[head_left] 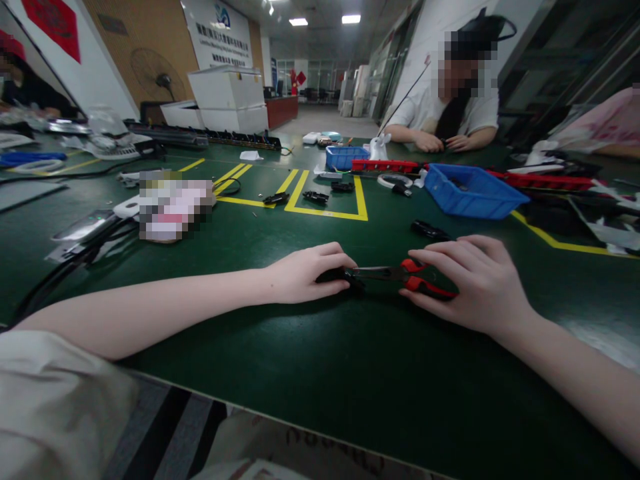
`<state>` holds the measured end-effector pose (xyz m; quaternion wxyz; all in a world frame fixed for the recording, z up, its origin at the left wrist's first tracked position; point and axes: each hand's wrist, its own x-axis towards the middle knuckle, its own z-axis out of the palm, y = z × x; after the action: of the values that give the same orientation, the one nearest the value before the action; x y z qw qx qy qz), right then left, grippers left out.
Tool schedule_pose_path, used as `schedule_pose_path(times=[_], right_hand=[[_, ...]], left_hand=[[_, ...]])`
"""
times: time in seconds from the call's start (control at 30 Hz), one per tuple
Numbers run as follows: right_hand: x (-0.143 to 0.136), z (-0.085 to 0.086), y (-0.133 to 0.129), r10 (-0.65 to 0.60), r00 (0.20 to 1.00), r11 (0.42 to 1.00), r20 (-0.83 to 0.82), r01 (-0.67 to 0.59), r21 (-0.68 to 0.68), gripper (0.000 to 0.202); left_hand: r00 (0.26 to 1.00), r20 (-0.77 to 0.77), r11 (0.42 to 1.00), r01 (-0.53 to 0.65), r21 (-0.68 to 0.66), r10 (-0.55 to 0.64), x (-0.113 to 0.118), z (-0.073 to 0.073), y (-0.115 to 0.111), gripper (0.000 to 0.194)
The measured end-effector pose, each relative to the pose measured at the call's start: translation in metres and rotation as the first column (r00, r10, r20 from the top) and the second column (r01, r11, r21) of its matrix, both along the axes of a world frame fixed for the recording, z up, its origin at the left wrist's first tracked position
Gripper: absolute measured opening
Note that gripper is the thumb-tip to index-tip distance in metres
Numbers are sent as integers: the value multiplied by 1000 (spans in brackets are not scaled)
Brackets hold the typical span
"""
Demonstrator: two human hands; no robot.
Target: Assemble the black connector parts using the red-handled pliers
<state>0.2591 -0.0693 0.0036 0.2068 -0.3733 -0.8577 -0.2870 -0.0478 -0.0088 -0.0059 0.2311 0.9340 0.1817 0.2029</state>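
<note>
Between the fingers of my left hand (313, 272) is a small black part (336, 274), partly covered by the thumb and fingers. My right hand (473, 283) is wrapped round the red and black handles of the pliers (430, 287). The plier jaws point left and reach the black part at my left fingertips; whether they grip it is too small to tell. Just beyond my right hand, another black part (430, 230) lies on the green table (300, 360).
Several black parts (315, 197) lie near yellow tape markings. Beyond stand a blue bin (475, 193) and a smaller blue bin (345, 158), with a red strip (387, 167) between. A phone (175, 210) and cables are at left. A person (450, 100) sits across the table.
</note>
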Motion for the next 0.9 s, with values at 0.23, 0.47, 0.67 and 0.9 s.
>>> schedule_pose_path(times=[0.23,0.47,0.67,0.9], right_hand=[[1,-4,3,25,999,999,-31,-27,-47,45],[-4,-4,2,34,999,999,11,-34,-16,36],[-5,-4,1,42,999,999,11,-42,13,32],[-4,-5,3,54,998,998,12,-53,-24,38]], left_hand=[[1000,25,1000,13,-5,-13,-1,-2,1,27],[999,26,999,45,-12,-44,0,-3,2,25],[999,-29,998,36,-43,-37,2,-5,3,23],[996,-47,996,79,-42,-81,2,-3,3,21]])
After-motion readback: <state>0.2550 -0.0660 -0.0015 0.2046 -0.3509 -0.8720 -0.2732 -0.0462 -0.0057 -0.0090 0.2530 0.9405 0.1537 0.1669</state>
